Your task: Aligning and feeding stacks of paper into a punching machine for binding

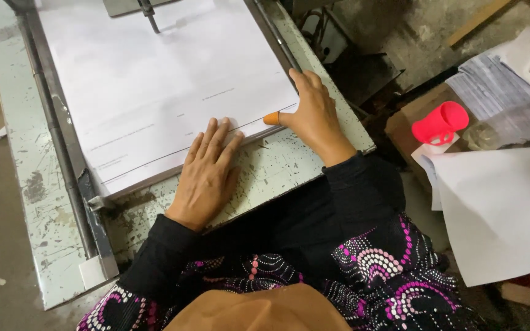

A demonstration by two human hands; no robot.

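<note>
**Inspector:** Report the position of the hands.

**Assistant:** The left hand (207, 175) lies flat, palm down, fingers spread and extended. The fingertips rest on the near edge of the paper stack (161, 86); the palm sits on the surface (32, 153) just below it. It grips nothing.

**Inspector:** And the right?

**Assistant:** The right hand (314, 113) is set against the near right corner of the same stack. The fingers lie open along the stack's right side, and the thumb, capped with an orange rubber finger cot (270, 117), presses at the near edge. Open, not clamped on anything. The two hands are apart, near one another along that edge.

**Inspector:** Location of the stack?

**Assistant:** It lies flat on the worn, paint-chipped green metal surface, between a metal side rail (62, 153) on the left and another rail on the right. The top sheet is white with faint printed lines.

**Inspector:** Surroundings?

**Assistant:** To the right, well apart from the surface: a pink plastic cup (440, 122), a large loose white sheet (498, 208), and bundled printed papers (489, 89).
</note>
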